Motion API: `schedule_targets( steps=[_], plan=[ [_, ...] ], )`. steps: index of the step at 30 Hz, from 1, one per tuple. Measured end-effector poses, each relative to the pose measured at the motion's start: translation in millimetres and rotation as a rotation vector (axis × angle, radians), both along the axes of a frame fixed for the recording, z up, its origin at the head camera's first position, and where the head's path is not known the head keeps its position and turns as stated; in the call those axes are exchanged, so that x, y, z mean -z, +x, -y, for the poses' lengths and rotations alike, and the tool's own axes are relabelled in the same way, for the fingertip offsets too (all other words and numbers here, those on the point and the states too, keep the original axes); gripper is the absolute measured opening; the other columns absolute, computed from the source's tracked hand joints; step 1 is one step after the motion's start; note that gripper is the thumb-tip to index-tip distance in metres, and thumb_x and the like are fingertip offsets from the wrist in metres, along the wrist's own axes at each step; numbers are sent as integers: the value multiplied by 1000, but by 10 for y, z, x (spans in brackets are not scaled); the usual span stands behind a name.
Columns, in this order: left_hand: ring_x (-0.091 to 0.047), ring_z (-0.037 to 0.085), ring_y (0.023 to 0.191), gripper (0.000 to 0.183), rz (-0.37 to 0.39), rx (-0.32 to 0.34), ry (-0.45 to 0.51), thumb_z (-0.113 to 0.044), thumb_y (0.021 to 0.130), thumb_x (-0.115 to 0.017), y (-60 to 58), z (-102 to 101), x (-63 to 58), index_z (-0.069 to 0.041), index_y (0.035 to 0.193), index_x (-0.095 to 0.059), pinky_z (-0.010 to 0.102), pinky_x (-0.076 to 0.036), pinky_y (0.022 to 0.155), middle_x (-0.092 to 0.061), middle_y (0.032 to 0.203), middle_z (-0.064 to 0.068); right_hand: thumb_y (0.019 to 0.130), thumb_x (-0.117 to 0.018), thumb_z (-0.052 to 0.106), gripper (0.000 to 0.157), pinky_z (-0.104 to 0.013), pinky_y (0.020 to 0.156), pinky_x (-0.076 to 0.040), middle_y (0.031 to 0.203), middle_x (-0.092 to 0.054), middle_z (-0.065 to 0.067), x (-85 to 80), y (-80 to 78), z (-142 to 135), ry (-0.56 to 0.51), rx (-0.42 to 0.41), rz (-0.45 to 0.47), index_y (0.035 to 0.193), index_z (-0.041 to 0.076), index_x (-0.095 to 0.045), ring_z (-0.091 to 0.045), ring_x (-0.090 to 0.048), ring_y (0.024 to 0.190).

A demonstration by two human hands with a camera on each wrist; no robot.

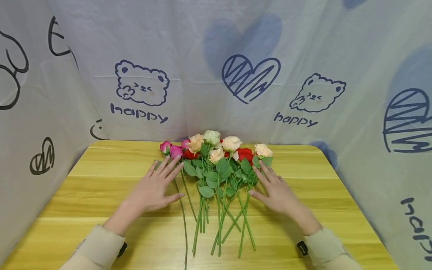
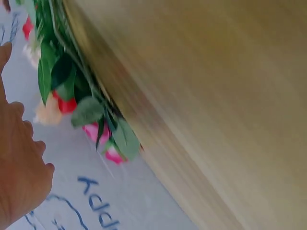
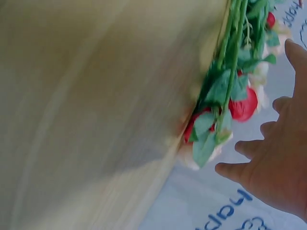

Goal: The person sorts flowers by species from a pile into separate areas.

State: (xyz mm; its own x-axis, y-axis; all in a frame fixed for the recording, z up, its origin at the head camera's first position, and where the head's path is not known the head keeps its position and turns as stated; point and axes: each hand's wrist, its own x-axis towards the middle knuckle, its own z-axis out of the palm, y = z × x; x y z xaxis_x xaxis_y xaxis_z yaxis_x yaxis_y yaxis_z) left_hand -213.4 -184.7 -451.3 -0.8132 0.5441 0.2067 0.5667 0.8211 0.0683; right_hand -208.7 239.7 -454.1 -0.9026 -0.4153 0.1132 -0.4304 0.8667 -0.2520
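Observation:
Several long-stemmed roses lie in a loose bunch on the table, blooms toward the back. Magenta roses (image 1: 176, 151) are on the left, a creamy white rose (image 1: 212, 137) at the top middle, a red rose (image 1: 245, 155) and a peach rose (image 1: 263, 150) on the right. Their green stems (image 1: 219, 228) point to the front, some crossing. My left hand (image 1: 152, 191) spreads its fingers beside the magenta blooms, and my right hand (image 1: 278, 191) does likewise at the right edge. Neither hand grips anything; whether the fingertips touch the flowers I cannot tell.
The wooden table (image 1: 111, 180) has light yellow planks and rounded back corners. Behind it and along both sides hangs a pale cloth (image 1: 189, 101) with drawn bears, hearts and lettering. One dark stem (image 1: 185, 232) reaches farther to the front than the others.

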Motion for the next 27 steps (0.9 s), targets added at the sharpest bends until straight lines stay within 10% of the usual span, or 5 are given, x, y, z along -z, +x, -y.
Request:
schedule_targets(
  steps=[12,27],
  plan=[
    [-20,43,156,95,43,201,-123,-69,96,-55,92,-270,166,-11,166,-26,62,-21,124,-14,173,12,96,-63,64,103,-73,120,-13,174,9,-10,82,-70,285,13,-175,185,169,16,-8,-46,0,157],
    [-22,45,154,101,119,208,-156,-69,96,-55,96,-290,238,-6,166,-19,62,-28,121,-10,173,19,92,-62,72,105,-77,117,-13,174,17,0,204,-250,614,57,-322,250,169,30,-5,-44,10,157]
  ],
)
